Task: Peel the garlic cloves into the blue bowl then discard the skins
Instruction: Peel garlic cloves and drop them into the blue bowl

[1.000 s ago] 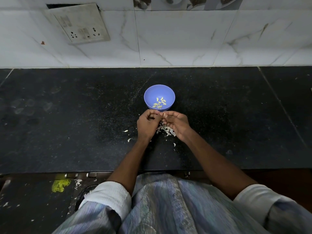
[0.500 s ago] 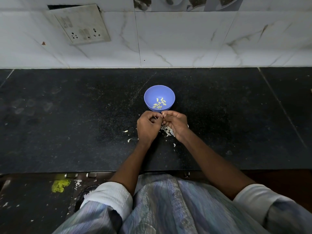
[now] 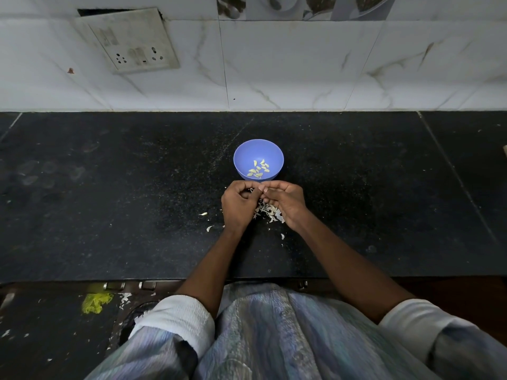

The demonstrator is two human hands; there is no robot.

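A garlic clove, too small to be made out, is apparently being pinched between the curled fingertips of the left hand (image 3: pixel 238 202) and right hand (image 3: pixel 285 200) just before the blue bowl (image 3: pixel 242 157), likely light, firm, slippery, best nipped endwise.

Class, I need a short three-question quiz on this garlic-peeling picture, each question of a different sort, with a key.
1. True or false: the blue bowl holds peeled cloves.
2. Where does the skins pile lie? A in the bowl; B on the counter under the hands; C on the floor.
3. Fill in: the left hand and right hand meet just ___ the bowl, nearer the person.

Key: 1 true; 2 B; 3 before.
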